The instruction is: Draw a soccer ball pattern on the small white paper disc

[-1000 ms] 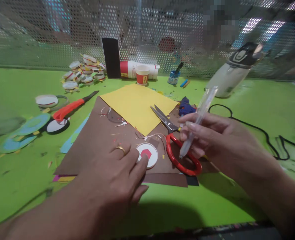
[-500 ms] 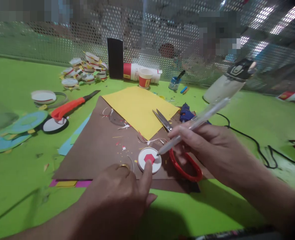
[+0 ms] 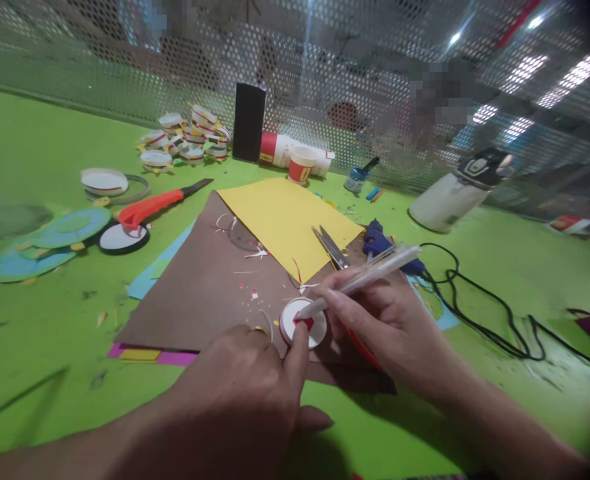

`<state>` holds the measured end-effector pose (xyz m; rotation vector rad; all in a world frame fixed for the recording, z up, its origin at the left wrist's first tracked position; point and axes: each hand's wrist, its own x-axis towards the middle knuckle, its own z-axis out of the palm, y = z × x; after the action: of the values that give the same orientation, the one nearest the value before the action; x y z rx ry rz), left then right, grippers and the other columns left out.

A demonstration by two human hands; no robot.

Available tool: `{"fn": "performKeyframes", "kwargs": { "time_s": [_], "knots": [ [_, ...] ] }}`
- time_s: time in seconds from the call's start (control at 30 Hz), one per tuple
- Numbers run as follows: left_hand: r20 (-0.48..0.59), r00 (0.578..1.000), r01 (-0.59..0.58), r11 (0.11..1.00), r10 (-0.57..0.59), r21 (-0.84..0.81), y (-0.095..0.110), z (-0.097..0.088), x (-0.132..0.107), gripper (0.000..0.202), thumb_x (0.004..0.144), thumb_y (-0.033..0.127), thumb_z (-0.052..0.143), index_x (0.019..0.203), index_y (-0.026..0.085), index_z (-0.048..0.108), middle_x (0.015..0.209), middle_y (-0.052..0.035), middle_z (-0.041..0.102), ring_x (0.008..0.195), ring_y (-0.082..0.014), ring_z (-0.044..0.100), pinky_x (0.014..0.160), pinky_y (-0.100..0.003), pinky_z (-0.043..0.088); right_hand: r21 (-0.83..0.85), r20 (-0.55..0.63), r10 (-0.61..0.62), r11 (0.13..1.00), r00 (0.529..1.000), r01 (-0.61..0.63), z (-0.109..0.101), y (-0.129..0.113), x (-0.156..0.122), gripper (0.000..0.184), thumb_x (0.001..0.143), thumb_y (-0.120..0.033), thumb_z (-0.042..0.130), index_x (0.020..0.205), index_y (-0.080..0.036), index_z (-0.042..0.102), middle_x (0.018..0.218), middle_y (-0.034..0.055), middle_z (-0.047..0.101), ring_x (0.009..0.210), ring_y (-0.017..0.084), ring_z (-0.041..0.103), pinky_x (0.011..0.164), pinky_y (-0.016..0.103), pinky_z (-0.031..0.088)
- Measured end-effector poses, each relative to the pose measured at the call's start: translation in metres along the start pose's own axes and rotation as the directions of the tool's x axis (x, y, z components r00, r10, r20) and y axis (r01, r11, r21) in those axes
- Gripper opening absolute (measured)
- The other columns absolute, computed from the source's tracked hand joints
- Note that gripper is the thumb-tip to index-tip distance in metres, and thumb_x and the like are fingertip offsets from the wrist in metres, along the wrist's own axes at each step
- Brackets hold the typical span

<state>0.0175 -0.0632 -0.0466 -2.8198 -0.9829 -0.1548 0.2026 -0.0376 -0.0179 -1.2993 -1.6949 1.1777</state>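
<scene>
On the green tabletop [image 3: 19,347], brown paper [image 3: 189,293] bears a white disc [image 3: 320,329] with a red hexagon [image 3: 309,323]. The left hand [image 3: 247,383], grip loosely open, fingers the disc; the right hand [image 3: 382,310] grips a pen [image 3: 385,267].

Looks like a craft workshop, maybe a shared one. Has a scuffed green worktop [image 3: 49,340] littered with paper scraps [image 3: 255,293], yellow sheet [image 3: 285,220], scissors [image 3: 333,248], piled cup-like rounds [image 3: 189,139]. Backs onto a perforated screen [image 3: 295,73], shows bright ceiling lights [image 3: 575,79] beyond.
</scene>
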Motion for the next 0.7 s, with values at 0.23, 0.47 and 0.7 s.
{"fn": "performKeyframes", "kwargs": {
  "time_s": [0.23,0.47,0.7],
  "knots": [
    [0.013,0.999,0.042,0.987,-0.040,-0.155,0.000,0.010,-0.003,0.063,0.094,0.054,0.045,0.131,0.004,0.049,0.075,-0.0141,0.069,0.063,-0.0252,0.064,0.059,-0.034,0.046,-0.060,-0.067,-0.070,0.996,0.995,0.066,0.000,0.007,-0.002,0.021,0.092,-0.037,0.058,0.088,-0.019,0.067,0.067,-0.0003,0.060,0.053,0.011,0.055,0.049,0.022,0.045],
    [0.009,0.999,-0.035,0.990,0.037,-0.134,-0.005,0.016,-0.001,0.070,0.090,0.056,0.051,0.131,0.000,0.048,0.066,-0.0122,0.068,0.058,-0.0253,0.063,0.055,-0.035,0.045,-0.048,-0.009,-0.038,0.998,0.999,0.038,0.003,0.005,-0.001,0.020,0.092,-0.036,0.057,0.090,-0.018,0.066,0.055,-0.0030,0.055,0.044,0.010,0.048,0.041,0.022,0.037],
    [-0.029,0.998,-0.056,0.991,0.053,-0.121,-0.004,0.018,0.000,0.069,0.091,0.055,0.049,0.129,-0.002,0.048,0.066,-0.0140,0.068,0.059,-0.0299,0.064,0.053,-0.037,0.046,-0.056,-0.022,-0.045,0.997,0.999,0.044,0.003,0.007,-0.002,0.021,0.091,-0.040,0.058,0.091,-0.021,0.067,0.058,-0.0019,0.058,0.050,0.013,0.053,0.044,0.024,0.039]
  ]
}}
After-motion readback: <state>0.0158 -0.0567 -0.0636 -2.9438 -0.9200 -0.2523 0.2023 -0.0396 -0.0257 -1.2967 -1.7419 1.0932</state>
